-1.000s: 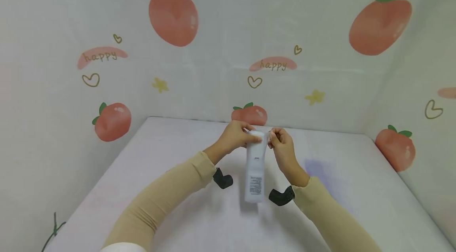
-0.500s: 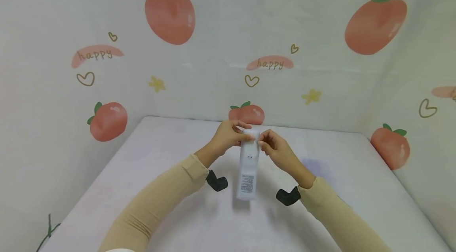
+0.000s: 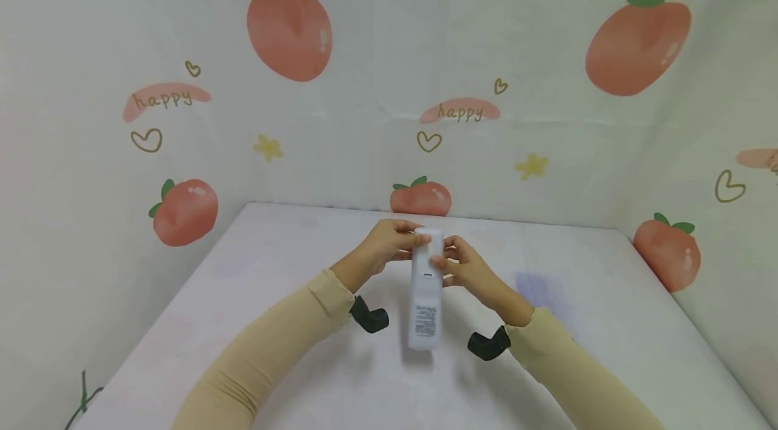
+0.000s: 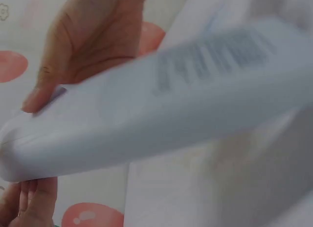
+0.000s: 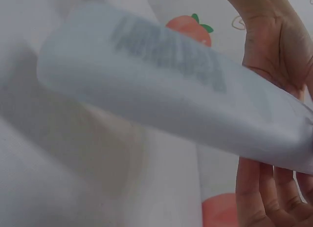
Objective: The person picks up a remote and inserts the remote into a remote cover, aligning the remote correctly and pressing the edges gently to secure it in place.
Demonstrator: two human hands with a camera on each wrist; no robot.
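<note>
A long white plastic device (image 3: pixel 427 302) with rounded ends, a small dark slot and a block of printed text hangs lengthwise between the hands in the head view. I cannot tell its exact kind. At its upper left, the left hand (image 3: pixel 387 242) holds it with the thumb on the near face and fingers behind. The right hand (image 3: pixel 471 271) grips the right side slightly lower, thumb across the front, other fingers partly hidden behind. The white device (image 4: pixel 146 107) crosses the left wrist view blurred; in the right wrist view the white device (image 5: pixel 146 80) shows its text.
A white table (image 3: pixel 304 389) lies below, with a purple smudge (image 3: pixel 537 288) to the right. A white cloth backdrop (image 3: pixel 365 79) with printed fruit stands behind. Black curved mounts (image 3: pixel 369 316) sit at both wrists.
The right hand has shifted from pinching at the device's upper right edge to gripping its side lower down, thumb on the front. The left hand keeps its hold near the top.
</note>
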